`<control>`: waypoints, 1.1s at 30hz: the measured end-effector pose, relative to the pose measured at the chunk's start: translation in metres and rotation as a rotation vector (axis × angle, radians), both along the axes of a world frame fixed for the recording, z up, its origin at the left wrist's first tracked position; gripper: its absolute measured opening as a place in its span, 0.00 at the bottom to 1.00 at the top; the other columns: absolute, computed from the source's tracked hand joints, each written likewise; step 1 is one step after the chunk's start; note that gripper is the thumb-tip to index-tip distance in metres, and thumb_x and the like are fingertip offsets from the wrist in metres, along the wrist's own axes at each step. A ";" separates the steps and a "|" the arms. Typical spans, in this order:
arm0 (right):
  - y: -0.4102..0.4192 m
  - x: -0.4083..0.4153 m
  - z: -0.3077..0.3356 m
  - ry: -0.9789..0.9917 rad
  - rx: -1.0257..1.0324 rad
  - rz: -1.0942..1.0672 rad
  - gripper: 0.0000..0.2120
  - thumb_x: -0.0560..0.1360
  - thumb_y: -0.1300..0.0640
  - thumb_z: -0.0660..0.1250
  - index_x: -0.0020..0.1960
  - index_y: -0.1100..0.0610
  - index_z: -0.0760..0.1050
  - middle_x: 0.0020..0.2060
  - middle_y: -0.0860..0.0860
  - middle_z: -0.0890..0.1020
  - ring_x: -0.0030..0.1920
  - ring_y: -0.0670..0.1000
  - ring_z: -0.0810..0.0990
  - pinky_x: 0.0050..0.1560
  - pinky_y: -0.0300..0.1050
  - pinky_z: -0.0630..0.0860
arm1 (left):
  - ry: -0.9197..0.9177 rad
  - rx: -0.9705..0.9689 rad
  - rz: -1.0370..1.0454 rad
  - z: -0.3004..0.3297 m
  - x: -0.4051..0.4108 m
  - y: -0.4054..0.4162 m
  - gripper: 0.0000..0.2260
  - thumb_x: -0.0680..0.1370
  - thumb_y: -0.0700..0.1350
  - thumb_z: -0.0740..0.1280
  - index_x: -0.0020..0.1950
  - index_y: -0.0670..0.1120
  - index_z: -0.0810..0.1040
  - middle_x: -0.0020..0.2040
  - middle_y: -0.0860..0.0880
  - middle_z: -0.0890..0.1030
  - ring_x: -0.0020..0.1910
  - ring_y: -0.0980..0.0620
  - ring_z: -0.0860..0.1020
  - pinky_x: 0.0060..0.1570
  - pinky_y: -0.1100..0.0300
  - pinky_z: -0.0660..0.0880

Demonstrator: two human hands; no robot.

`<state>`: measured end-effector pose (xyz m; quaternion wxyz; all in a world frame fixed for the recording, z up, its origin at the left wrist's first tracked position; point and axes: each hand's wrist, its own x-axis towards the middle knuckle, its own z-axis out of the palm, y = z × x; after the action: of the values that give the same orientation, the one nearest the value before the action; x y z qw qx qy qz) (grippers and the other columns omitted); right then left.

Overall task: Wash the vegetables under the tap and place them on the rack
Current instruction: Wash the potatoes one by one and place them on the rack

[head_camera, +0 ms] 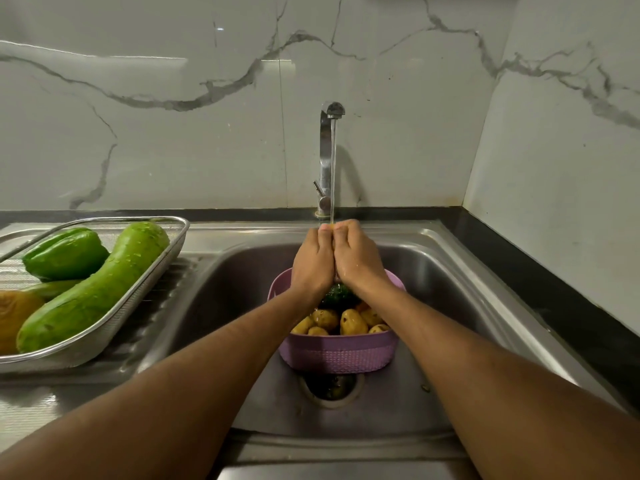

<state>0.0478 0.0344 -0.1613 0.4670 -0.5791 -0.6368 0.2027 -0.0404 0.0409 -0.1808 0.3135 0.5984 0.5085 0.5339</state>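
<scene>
Both hands pressed together under the tap (331,157) stream. Left hand (313,259) and right hand (356,259) curl around something small; only a yellowish sliver shows at the fingertips, so which vegetable it is I cannot tell. Purple basket (337,353) below in the sink (450,282) holds potatoes (353,322), unwashed by my guess. Rack (152,271) on the counter, left, carries a wet gourd (100,285) and pepper (64,252). Best practice: roll the piece so water reaches every side, keep it over the basket.
</scene>
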 end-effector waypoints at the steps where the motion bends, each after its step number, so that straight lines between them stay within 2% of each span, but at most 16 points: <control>1: -0.002 -0.001 0.002 0.076 -0.012 -0.004 0.19 0.87 0.46 0.51 0.66 0.55 0.74 0.55 0.52 0.81 0.54 0.51 0.80 0.55 0.48 0.79 | 0.049 0.073 0.009 0.001 -0.001 -0.001 0.18 0.88 0.56 0.49 0.64 0.49 0.74 0.54 0.51 0.81 0.53 0.54 0.80 0.55 0.54 0.77; 4: -0.002 -0.004 0.010 0.284 -0.164 -0.033 0.26 0.87 0.42 0.47 0.66 0.57 0.76 0.53 0.53 0.81 0.55 0.53 0.81 0.61 0.54 0.79 | 0.217 0.190 0.010 0.004 -0.008 -0.004 0.14 0.87 0.56 0.49 0.61 0.52 0.70 0.48 0.57 0.78 0.47 0.57 0.79 0.51 0.55 0.78; 5: -0.002 -0.005 0.012 0.353 -0.237 -0.043 0.27 0.87 0.41 0.46 0.65 0.57 0.77 0.51 0.55 0.82 0.53 0.55 0.82 0.58 0.54 0.81 | 0.274 0.213 0.011 0.005 -0.011 -0.004 0.14 0.87 0.57 0.49 0.61 0.52 0.69 0.46 0.58 0.78 0.46 0.58 0.79 0.49 0.55 0.78; 7: -0.005 -0.006 0.015 0.496 -0.379 -0.057 0.28 0.87 0.40 0.46 0.56 0.58 0.77 0.39 0.56 0.82 0.40 0.54 0.82 0.39 0.47 0.81 | 0.393 0.279 0.001 0.005 -0.016 -0.007 0.14 0.87 0.58 0.48 0.62 0.53 0.68 0.44 0.59 0.76 0.44 0.59 0.78 0.47 0.56 0.78; 9: -0.009 -0.004 0.017 0.564 -0.525 -0.054 0.30 0.86 0.39 0.45 0.44 0.58 0.75 0.25 0.53 0.75 0.23 0.49 0.74 0.22 0.38 0.70 | 0.485 0.333 -0.020 0.004 -0.020 -0.010 0.16 0.86 0.60 0.47 0.62 0.53 0.68 0.43 0.59 0.76 0.41 0.60 0.77 0.43 0.59 0.76; 12: -0.013 -0.001 0.015 0.628 -0.708 0.034 0.33 0.85 0.36 0.43 0.34 0.56 0.69 0.23 0.51 0.69 0.19 0.46 0.62 0.18 0.36 0.58 | 0.576 0.383 -0.007 -0.001 -0.026 -0.009 0.18 0.85 0.62 0.46 0.58 0.53 0.69 0.41 0.56 0.77 0.38 0.58 0.77 0.40 0.58 0.75; 14: -0.012 -0.001 0.012 0.646 -0.758 0.040 0.33 0.85 0.36 0.44 0.35 0.56 0.69 0.24 0.51 0.69 0.20 0.46 0.62 0.19 0.37 0.59 | 0.603 0.339 0.033 -0.005 -0.024 -0.009 0.19 0.86 0.62 0.46 0.55 0.52 0.70 0.40 0.54 0.78 0.38 0.56 0.77 0.40 0.55 0.76; 16: -0.006 -0.002 0.005 0.451 -0.650 -0.049 0.31 0.86 0.39 0.44 0.41 0.57 0.73 0.29 0.52 0.74 0.25 0.48 0.71 0.27 0.41 0.69 | 0.532 0.234 0.069 -0.005 -0.018 -0.009 0.20 0.87 0.59 0.47 0.55 0.50 0.74 0.43 0.52 0.79 0.42 0.54 0.78 0.46 0.53 0.76; 18: -0.001 0.001 -0.003 0.080 -0.404 -0.163 0.30 0.87 0.41 0.43 0.46 0.58 0.76 0.36 0.53 0.78 0.39 0.51 0.79 0.41 0.45 0.73 | 0.456 0.071 0.054 -0.005 -0.010 -0.005 0.21 0.88 0.54 0.48 0.56 0.45 0.77 0.46 0.47 0.82 0.46 0.48 0.80 0.51 0.48 0.77; 20: 0.001 0.004 -0.008 -0.142 -0.242 -0.199 0.31 0.87 0.41 0.44 0.41 0.57 0.75 0.36 0.52 0.78 0.42 0.53 0.79 0.42 0.46 0.71 | 0.292 -0.134 0.014 -0.004 -0.005 0.000 0.23 0.88 0.52 0.48 0.53 0.41 0.78 0.43 0.43 0.81 0.43 0.46 0.80 0.49 0.45 0.78; 21: 0.001 0.004 -0.010 -0.203 -0.194 -0.204 0.31 0.87 0.41 0.44 0.40 0.57 0.75 0.36 0.52 0.78 0.41 0.53 0.79 0.41 0.46 0.70 | 0.159 -0.245 -0.003 -0.005 -0.003 0.002 0.24 0.88 0.52 0.48 0.52 0.40 0.79 0.39 0.44 0.80 0.38 0.47 0.78 0.44 0.47 0.77; 23: -0.002 0.005 -0.009 -0.308 -0.106 -0.216 0.31 0.87 0.42 0.45 0.43 0.58 0.78 0.37 0.52 0.79 0.38 0.51 0.78 0.38 0.45 0.68 | -0.032 -0.423 -0.026 -0.003 -0.001 0.002 0.24 0.88 0.51 0.47 0.56 0.39 0.79 0.36 0.45 0.76 0.34 0.50 0.74 0.36 0.53 0.72; 25: -0.003 0.004 -0.008 -0.409 -0.036 -0.191 0.27 0.87 0.45 0.46 0.50 0.58 0.79 0.40 0.52 0.79 0.40 0.51 0.77 0.40 0.45 0.68 | -0.139 -0.531 -0.053 0.001 -0.001 -0.002 0.21 0.88 0.49 0.48 0.59 0.38 0.77 0.38 0.44 0.76 0.35 0.50 0.74 0.36 0.56 0.72; 27: -0.002 0.003 -0.010 -0.453 -0.037 -0.116 0.21 0.87 0.47 0.48 0.55 0.56 0.77 0.43 0.52 0.79 0.43 0.52 0.78 0.43 0.47 0.70 | -0.161 -0.569 -0.065 0.003 -0.003 -0.004 0.19 0.88 0.47 0.49 0.58 0.38 0.76 0.38 0.44 0.76 0.34 0.50 0.73 0.34 0.57 0.71; 30: 0.002 0.001 -0.011 -0.343 -0.130 -0.012 0.21 0.87 0.48 0.50 0.58 0.57 0.78 0.47 0.53 0.81 0.46 0.51 0.78 0.46 0.46 0.71 | -0.124 -0.427 -0.025 -0.002 -0.006 0.002 0.23 0.88 0.52 0.48 0.59 0.40 0.78 0.42 0.44 0.80 0.39 0.51 0.78 0.39 0.58 0.76; 33: 0.004 0.000 -0.005 -0.099 -0.190 -0.030 0.23 0.87 0.43 0.48 0.56 0.57 0.76 0.43 0.55 0.82 0.39 0.52 0.80 0.38 0.44 0.74 | -0.128 -0.206 -0.025 -0.006 -0.004 0.005 0.26 0.85 0.63 0.49 0.61 0.45 0.78 0.49 0.46 0.84 0.49 0.50 0.84 0.53 0.50 0.81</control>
<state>0.0475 0.0385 -0.1662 0.3807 -0.6394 -0.6284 0.2264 -0.0441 0.0464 -0.1867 0.4116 0.5342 0.5320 0.5121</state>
